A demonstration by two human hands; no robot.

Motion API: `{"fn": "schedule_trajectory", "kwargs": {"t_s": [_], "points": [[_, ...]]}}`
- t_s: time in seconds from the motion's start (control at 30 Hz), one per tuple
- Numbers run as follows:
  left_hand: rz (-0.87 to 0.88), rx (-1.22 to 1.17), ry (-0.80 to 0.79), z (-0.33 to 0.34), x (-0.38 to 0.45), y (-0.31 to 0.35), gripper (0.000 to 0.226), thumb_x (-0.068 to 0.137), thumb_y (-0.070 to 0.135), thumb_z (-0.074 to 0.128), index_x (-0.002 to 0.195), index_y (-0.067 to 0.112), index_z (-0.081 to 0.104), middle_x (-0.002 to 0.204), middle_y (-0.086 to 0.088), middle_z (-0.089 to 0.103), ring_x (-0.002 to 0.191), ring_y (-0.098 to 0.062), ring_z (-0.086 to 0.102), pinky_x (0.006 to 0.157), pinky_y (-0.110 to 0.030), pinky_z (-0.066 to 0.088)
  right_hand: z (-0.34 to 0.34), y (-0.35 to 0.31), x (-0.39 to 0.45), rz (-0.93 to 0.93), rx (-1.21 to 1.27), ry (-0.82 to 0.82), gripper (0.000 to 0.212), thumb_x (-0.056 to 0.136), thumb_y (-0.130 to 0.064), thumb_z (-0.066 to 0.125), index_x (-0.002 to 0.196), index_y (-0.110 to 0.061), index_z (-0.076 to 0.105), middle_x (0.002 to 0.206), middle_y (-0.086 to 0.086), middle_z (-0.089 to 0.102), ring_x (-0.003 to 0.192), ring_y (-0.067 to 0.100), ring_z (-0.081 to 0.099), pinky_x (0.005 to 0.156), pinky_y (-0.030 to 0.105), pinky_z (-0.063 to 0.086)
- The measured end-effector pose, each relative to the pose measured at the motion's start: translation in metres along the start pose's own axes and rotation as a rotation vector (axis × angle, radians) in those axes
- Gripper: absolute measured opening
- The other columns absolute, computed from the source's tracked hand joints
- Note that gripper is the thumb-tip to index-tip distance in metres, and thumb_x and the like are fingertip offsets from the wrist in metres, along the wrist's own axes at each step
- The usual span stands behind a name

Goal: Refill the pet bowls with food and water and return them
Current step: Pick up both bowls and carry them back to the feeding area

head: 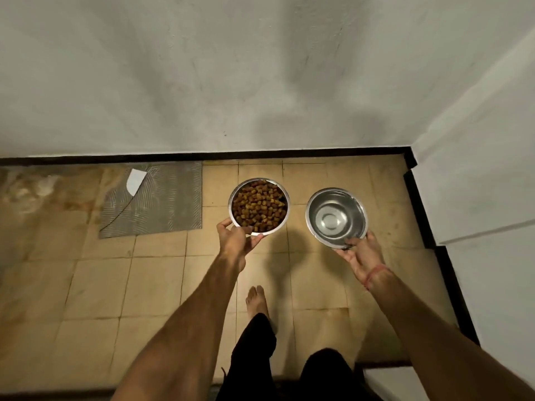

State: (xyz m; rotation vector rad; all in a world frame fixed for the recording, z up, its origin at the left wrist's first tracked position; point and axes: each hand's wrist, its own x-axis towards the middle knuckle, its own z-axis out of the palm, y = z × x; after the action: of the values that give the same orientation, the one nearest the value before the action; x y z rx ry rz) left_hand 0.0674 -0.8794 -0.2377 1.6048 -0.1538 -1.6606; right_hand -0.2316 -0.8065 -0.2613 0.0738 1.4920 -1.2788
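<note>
The left hand [236, 238] grips the near rim of a steel bowl [259, 206] heaped with brown kibble [257, 208], at frame centre. The right hand [362, 253] clasps the near rim of a second steel bowl [336, 217] holding clear water, just right of centre. Both bowls sit above the tiled floor [162, 285], near the wall [202, 68]. A grey mat [162, 204] lies left of them.

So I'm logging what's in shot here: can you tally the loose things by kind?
Steel bowls: 2, a kibble bowl in the left hand and a water bowl in the right hand
Grey floor mats: 1
Total: 3
</note>
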Motion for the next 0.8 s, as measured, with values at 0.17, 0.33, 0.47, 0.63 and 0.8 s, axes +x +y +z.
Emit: {"fn": "schedule_trajectory", "kwargs": {"t_s": [0.17, 0.33, 0.47, 0.63, 0.8], "points": [[-0.033, -0.010, 0.005, 0.042, 0.105, 0.028, 0.058, 0.100, -0.016, 0.058, 0.143, 0.019, 0.041, 0.125, -0.018, 0.063, 0.110, -0.042, 0.076, 0.065, -0.032, 0.069, 0.049, -0.009, 0.102, -0.009, -0.048, -0.015, 0.071, 0.096, 0.017, 0.056, 0.154, -0.025, 0.048, 0.145, 0.014, 0.065, 0.121, 0.038, 0.071, 0.086, 0.053, 0.064], [-0.061, -0.095, 0.040, 0.078, 0.223, 0.020, 0.057, 0.101, -0.015, 0.054, 0.147, 0.014, 0.038, 0.118, -0.016, 0.067, 0.103, -0.043, 0.074, 0.068, -0.031, 0.069, 0.092, -0.007, 0.209, -0.011, -0.072, -0.041, 0.066, 0.093, 0.017, 0.060, 0.149, -0.015, 0.049, 0.135, 0.019, 0.065, 0.119, 0.041, 0.071, 0.074, 0.043, 0.066], [-0.094, -0.157, 0.081, 0.098, 0.333, -0.011, 0.060, 0.099, -0.017, 0.054, 0.147, 0.016, 0.040, 0.121, -0.016, 0.064, 0.117, -0.047, 0.074, 0.067, -0.031, 0.069, 0.104, 0.018, 0.323, 0.013, -0.070, -0.050, 0.060, 0.092, 0.012, 0.067, 0.145, -0.014, 0.054, 0.133, 0.018, 0.068, 0.115, 0.037, 0.073, 0.082, 0.048, 0.065], [-0.117, -0.186, 0.125, 0.113, 0.476, -0.075, 0.061, 0.098, -0.018, 0.054, 0.145, 0.019, 0.041, 0.137, -0.023, 0.062, 0.123, -0.050, 0.072, 0.061, -0.029, 0.067, 0.103, 0.072, 0.474, 0.028, -0.097, -0.036, 0.065, 0.090, 0.011, 0.071, 0.147, -0.019, 0.058, 0.134, 0.015, 0.072, 0.105, 0.031, 0.079, 0.095, 0.058, 0.062], [-0.118, -0.202, 0.138, 0.119, 0.603, -0.134, 0.063, 0.098, -0.019, 0.052, 0.144, 0.022, 0.042, 0.140, -0.025, 0.061, 0.121, -0.048, 0.072, 0.058, -0.029, 0.066, 0.096, 0.128, 0.611, 0.023, -0.091, -0.041, 0.057, 0.092, 0.007, 0.073, 0.143, -0.015, 0.058, 0.134, 0.017, 0.070, 0.109, 0.031, 0.076, 0.091, 0.057, 0.063]]}}
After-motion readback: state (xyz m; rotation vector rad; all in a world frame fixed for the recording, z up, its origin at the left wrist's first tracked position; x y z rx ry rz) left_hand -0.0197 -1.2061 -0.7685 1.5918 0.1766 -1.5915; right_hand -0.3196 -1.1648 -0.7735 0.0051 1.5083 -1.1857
